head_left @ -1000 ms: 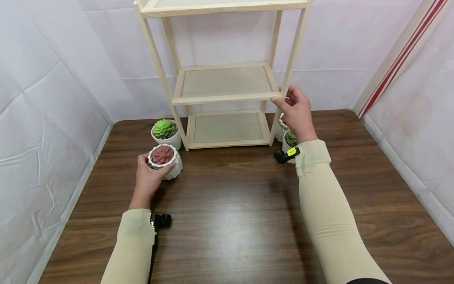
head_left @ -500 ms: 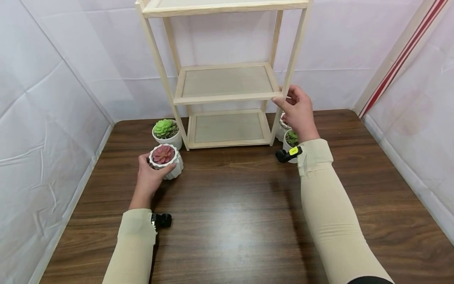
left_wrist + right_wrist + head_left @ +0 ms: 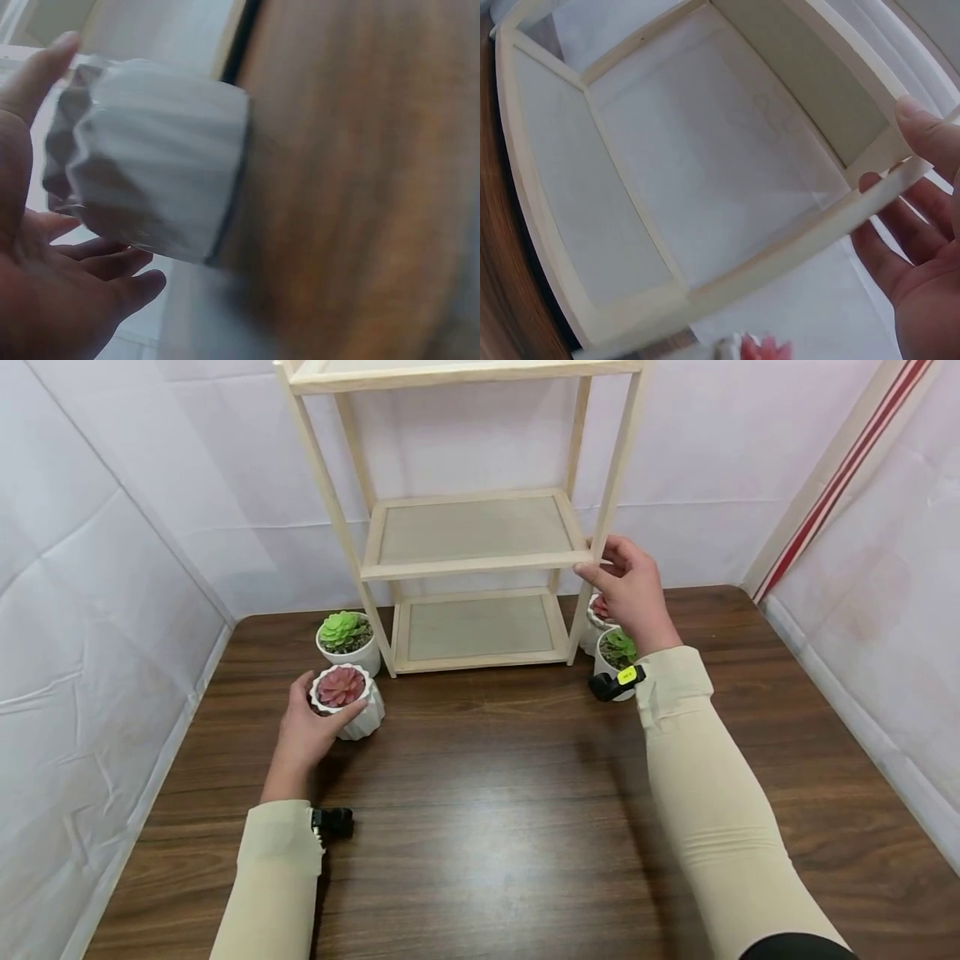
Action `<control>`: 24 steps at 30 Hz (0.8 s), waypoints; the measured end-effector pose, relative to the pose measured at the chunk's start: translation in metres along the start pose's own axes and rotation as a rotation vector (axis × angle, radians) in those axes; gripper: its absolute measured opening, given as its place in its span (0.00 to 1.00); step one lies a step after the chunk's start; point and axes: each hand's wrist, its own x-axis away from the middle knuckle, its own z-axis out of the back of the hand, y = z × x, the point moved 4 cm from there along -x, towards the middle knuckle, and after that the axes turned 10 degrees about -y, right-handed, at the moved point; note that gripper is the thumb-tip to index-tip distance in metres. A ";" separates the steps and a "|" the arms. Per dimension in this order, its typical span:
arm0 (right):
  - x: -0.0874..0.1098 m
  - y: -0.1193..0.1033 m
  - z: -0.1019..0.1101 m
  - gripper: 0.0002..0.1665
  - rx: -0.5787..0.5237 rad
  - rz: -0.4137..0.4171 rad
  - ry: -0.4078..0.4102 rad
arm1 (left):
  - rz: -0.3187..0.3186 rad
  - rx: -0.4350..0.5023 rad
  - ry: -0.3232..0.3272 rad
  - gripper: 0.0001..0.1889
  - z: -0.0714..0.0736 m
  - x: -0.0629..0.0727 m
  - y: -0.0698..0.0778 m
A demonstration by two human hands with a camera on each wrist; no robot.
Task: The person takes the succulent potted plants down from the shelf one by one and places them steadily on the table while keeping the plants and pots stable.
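Observation:
In the head view my left hand (image 3: 303, 727) is around a white fluted pot (image 3: 363, 718) with a red succulent (image 3: 341, 686), standing on the table. The thumb overlaps the pot's front rim and the fingers are spread at its far left. In the left wrist view the thumb and fingers (image 3: 112, 264) look loosely parted beside the pot's rim and side. My right hand (image 3: 630, 593) holds the wooden shelf rack (image 3: 480, 566) at its right front post, level with the middle shelf. Its thumb lies on the front, its fingers behind the post.
Behind the red succulent stands a white pot with a green succulent (image 3: 342, 631). Right of the rack, partly hidden by my right wrist, are another green succulent pot (image 3: 617, 647) and a red one (image 3: 600, 610). White fabric walls (image 3: 712, 468) surround the brown table (image 3: 480, 827).
My left fingers have lifted slightly away from the pot's rim. My right forearm has shifted a little right while the hand stays on the post. The view has shifted slightly.

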 end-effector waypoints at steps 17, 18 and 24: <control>0.003 -0.018 0.044 0.35 0.633 -0.029 -0.261 | -0.181 -0.269 0.101 0.42 0.075 -0.007 0.073; 0.004 -0.020 0.046 0.34 0.672 -0.027 -0.260 | -0.193 -0.288 0.099 0.42 0.079 -0.008 0.076; 0.006 -0.022 0.061 0.33 0.844 0.026 -0.209 | -0.285 -0.359 0.047 0.39 0.094 -0.019 0.086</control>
